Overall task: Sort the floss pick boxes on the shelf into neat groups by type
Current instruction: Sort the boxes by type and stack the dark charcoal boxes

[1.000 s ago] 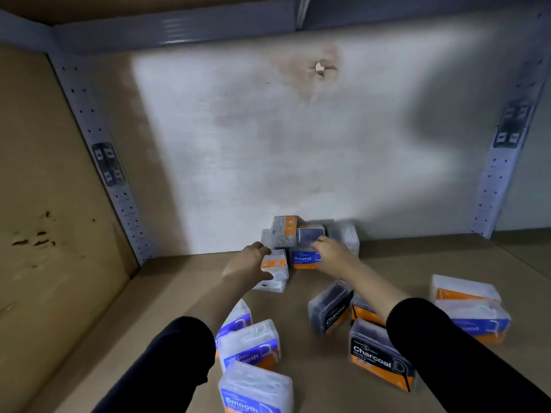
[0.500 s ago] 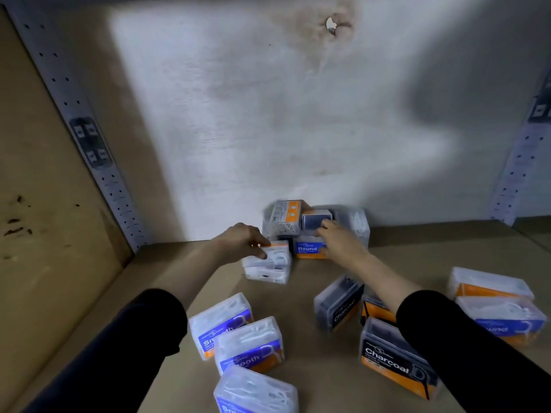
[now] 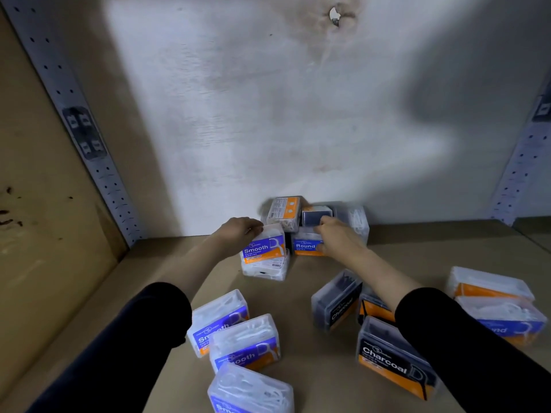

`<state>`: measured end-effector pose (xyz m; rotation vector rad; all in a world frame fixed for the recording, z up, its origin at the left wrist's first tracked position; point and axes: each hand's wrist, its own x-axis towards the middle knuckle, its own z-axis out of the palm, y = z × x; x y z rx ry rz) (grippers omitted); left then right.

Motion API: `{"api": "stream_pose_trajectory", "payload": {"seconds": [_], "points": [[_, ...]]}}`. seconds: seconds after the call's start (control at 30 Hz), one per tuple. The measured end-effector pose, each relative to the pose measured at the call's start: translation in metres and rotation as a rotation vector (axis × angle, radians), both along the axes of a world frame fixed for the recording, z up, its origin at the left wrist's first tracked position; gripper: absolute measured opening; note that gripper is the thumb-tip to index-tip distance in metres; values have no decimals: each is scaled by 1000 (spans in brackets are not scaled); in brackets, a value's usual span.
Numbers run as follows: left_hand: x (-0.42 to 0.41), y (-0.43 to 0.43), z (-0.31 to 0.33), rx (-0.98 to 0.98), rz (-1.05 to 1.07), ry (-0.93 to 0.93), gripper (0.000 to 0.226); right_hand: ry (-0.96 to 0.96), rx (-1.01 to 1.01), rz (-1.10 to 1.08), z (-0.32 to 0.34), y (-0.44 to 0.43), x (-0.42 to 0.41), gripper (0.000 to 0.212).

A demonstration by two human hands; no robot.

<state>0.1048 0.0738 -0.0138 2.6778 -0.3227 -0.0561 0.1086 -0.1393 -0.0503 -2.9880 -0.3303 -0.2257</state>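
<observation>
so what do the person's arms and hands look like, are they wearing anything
Both arms wear black long sleeves, the left sleeve and right sleeve each ending partway along the forearm. Past the cuffs the forearms are bare. The left hand and right hand are bare too: no gloves, and no watch, ring or bracelet shows.

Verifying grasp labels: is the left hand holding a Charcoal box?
No, the left hand grips a white Smooth box by its top edge.
</observation>
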Motion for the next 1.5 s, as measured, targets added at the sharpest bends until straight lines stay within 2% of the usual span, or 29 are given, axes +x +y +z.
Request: {"api": "stream_pose_trajectory", "payload": {"seconds": [0.1,0.2,0.63,0.8,0.93,1.2,1.33,1.5], "points": [[-3,-1,-2,-21,10,25,48,2,-18,-1,1,1,2,34],[-2,-3,-1,67,-17,25,60,-10,-21,13,3,0,3,33],[1,-3,-1,83,3,19,61,5,-77,56,10,-1,0,31],[0,-4,-2,99,0,14,60,32,-24,54,9,-2,-2,25],[0,-4,-2,98,4,24,60,39,-15,81,10,-2,-2,37],[-3,-6,2,121,2,26,59,85,-87,87,2,3,-5,38],[-5,-7,6,114,11,36,57,126,-22,41,4,2,-6,32],[-9,-7,8,144,7,36,54,250,150,-40,23,-11,-8,45]]}}
